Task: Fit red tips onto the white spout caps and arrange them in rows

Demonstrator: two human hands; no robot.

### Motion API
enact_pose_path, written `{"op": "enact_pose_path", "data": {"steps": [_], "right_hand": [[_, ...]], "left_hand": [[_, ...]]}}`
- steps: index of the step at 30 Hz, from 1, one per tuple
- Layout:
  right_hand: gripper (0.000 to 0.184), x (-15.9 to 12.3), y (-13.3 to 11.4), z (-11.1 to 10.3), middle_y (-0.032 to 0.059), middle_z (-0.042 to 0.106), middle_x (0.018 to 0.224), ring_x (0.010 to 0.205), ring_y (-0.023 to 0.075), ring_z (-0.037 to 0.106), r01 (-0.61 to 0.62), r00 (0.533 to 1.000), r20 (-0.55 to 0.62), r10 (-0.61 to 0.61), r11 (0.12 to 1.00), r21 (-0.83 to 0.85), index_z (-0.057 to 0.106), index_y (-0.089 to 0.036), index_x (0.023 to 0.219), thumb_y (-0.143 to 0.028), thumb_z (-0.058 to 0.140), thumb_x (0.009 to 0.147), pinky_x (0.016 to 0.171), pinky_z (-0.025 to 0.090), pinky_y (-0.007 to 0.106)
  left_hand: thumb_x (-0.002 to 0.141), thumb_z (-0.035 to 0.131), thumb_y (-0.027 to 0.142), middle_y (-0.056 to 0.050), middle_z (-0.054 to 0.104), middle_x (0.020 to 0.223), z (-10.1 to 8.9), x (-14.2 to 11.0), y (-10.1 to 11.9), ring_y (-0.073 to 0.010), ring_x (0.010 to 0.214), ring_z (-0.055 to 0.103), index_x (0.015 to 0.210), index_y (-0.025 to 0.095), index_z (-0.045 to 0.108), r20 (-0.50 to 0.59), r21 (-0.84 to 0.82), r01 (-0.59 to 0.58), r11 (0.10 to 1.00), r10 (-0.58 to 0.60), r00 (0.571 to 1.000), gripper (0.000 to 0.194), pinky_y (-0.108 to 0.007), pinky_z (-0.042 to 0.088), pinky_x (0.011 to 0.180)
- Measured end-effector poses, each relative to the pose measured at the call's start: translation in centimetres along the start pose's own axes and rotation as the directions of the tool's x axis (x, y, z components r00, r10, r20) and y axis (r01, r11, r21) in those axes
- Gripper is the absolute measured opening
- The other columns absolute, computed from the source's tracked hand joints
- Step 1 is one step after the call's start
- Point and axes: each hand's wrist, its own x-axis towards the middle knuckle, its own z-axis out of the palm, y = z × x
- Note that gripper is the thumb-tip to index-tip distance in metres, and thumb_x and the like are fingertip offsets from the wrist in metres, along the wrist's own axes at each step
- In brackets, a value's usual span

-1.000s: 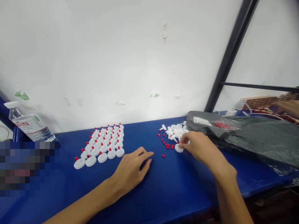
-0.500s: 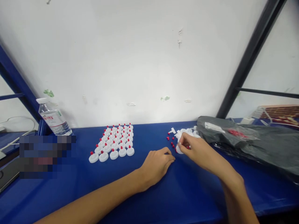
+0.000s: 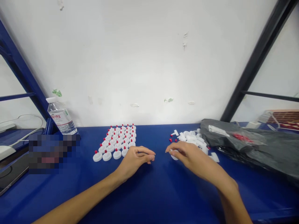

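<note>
My right hand (image 3: 187,152) is closed around a white round cap (image 3: 174,155), low over the blue table. The thumb and fingers partly hide this cap. To the left, my left hand (image 3: 135,160) has its fingers bent and the thumb drawn in close to them; whatever lies between the tips cannot be made out. Behind it stand rows of white caps with red tips (image 3: 117,154), the nearest right ones partly covered by the hand. Beyond my right hand lies a heap of loose white caps (image 3: 195,140), with small red tips (image 3: 170,140) beside it.
A dark grey plastic bag (image 3: 257,149) lies at the right, with a clear packet of red pieces (image 3: 243,137) on it. A water bottle (image 3: 62,118) leans at the left, near a dark phone-like device (image 3: 14,171). The white wall (image 3: 149,62) closes off the back.
My right hand has moved left and toward me, away from the heap, with the white cap. My left hand has shifted left, its fingers lifted and reaching toward the right hand.
</note>
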Motion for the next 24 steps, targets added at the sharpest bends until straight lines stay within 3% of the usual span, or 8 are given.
{"op": "enact_pose_path", "data": {"steps": [4, 14, 21, 24], "right_hand": [[0.022, 0.2, -1.3, 1.0, 0.0012, 0.071, 0.098, 0.098, 0.0229, 0.064, -0.048, 0.997, 0.063, 0.046, 0.998, 0.029, 0.065, -0.031, 0.114, -0.04, 0.056, 0.096, 0.085, 0.046, 0.034], [0.035, 0.1, -1.9, 1.9, -0.0015, 0.069, 0.093, 0.092, 0.0219, 0.062, -0.034, 0.983, 0.184, 0.018, 0.996, 0.081, 0.06, -0.033, 0.119, -0.056, 0.061, 0.092, 0.077, 0.043, 0.031], [0.029, 0.1, -2.3, 2.0, -0.0017, 0.067, 0.092, 0.097, 0.0222, 0.061, -0.014, 0.975, 0.222, -0.012, 0.993, 0.115, 0.06, -0.03, 0.11, -0.051, 0.065, 0.091, 0.073, 0.04, 0.028], [0.033, 0.3, -1.9, 2.2, -0.0019, 0.067, 0.092, 0.094, 0.0218, 0.061, -0.007, 0.973, 0.229, -0.021, 0.992, 0.124, 0.059, -0.031, 0.116, -0.046, 0.07, 0.088, 0.073, 0.04, 0.028]], "left_hand": [[0.075, 0.083, 0.031, -0.01, 0.078, 0.088, -0.5, 0.4, -0.5, -0.0189, 0.086, 0.072, 0.099, 0.012, 0.079, 0.08, -0.077, 0.08, 0.994, -0.074, 0.994, 0.031, -0.029, 0.054, 0.086], [0.076, 0.083, 0.03, -0.007, 0.076, 0.079, 0.3, 0.1, -0.7, -0.0144, 0.073, 0.068, 0.092, 0.01, 0.078, 0.186, -0.121, 0.045, 0.992, -0.022, 0.982, 0.026, -0.025, 0.054, 0.076], [0.076, 0.082, 0.029, -0.005, 0.074, 0.078, 0.8, 0.0, -0.7, -0.0137, 0.07, 0.067, 0.097, 0.01, 0.076, 0.187, -0.106, 0.04, 0.994, -0.02, 0.982, 0.029, -0.024, 0.053, 0.07], [0.077, 0.081, 0.029, -0.006, 0.074, 0.079, 0.9, -0.1, -0.8, -0.0139, 0.069, 0.067, 0.098, 0.01, 0.076, 0.182, -0.081, 0.018, 0.997, -0.003, 0.983, 0.028, -0.024, 0.053, 0.067]]}}
